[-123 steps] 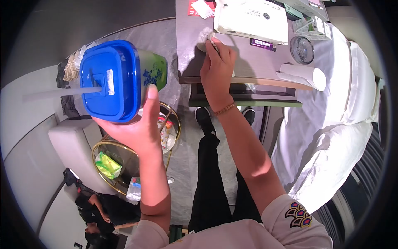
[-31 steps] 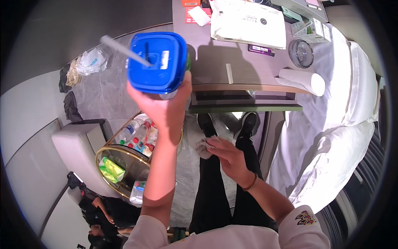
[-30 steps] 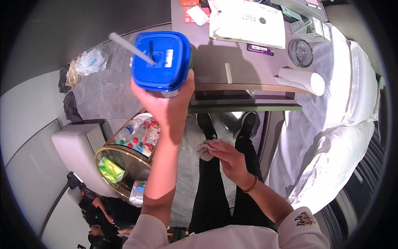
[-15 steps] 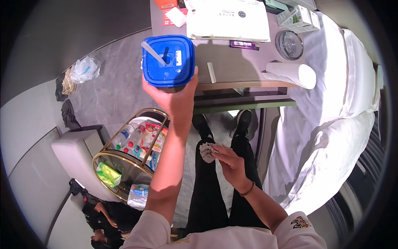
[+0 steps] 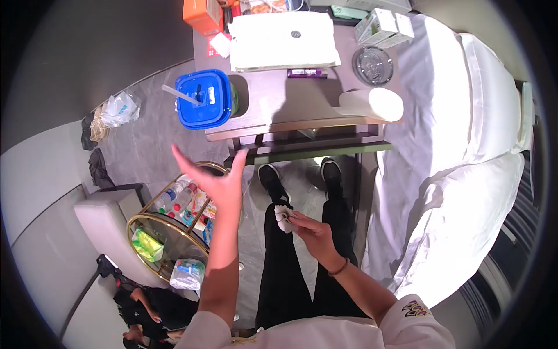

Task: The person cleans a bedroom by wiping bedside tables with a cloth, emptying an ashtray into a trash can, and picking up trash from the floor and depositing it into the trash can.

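The blue-lidded container point(image 5: 203, 107) with a straw stands on the left front corner of the desk point(image 5: 261, 102). My left hand point(image 5: 215, 177) is just below it in the view, thumb and fingers spread apart, holding nothing. Over my legs, my right hand point(image 5: 311, 232) pinches a crumpled whitish tissue point(image 5: 283, 218). Behind the container lies a large white packet point(image 5: 282, 41), with a purple box point(image 5: 307, 73) at its front edge.
A glass ashtray point(image 5: 372, 66), a white roll point(image 5: 378, 104) and an orange box point(image 5: 203, 15) are on the desk. A gold-rimmed cart point(image 5: 174, 220) with bottles stands left, the bed point(image 5: 433, 168) right. Another person point(image 5: 157, 308) is at the lower left.
My left hand has let go of the container and drawn back, opening. The container now stands on the desk's left corner. The view has shifted, and my right hand still has the tissue.
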A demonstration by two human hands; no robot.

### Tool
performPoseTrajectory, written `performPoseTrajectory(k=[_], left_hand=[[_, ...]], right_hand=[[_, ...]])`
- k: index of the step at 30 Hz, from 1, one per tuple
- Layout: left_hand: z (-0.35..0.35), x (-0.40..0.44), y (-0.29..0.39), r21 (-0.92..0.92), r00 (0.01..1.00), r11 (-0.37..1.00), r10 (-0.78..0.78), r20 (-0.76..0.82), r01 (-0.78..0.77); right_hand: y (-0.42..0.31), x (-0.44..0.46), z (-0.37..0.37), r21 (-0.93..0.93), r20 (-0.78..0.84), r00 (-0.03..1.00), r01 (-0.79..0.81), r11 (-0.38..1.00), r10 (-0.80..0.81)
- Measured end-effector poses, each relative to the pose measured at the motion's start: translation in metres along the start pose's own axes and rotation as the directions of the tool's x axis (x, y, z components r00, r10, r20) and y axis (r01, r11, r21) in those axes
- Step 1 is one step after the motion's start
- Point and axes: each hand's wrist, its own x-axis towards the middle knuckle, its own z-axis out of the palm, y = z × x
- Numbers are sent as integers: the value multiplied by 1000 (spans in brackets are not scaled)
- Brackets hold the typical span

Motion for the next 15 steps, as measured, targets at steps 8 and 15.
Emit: performPoseTrajectory(k=[8,15], left_hand=[[-147,-257,-57,408,940,911,-194,282,65],[-237,-551,-90,625,213,224,-973,93,748]], right_hand=[[-51,-17,-54,502,497,822,-535,680,279],[-161,-20,-84,202,756,568,-674,711,324]])
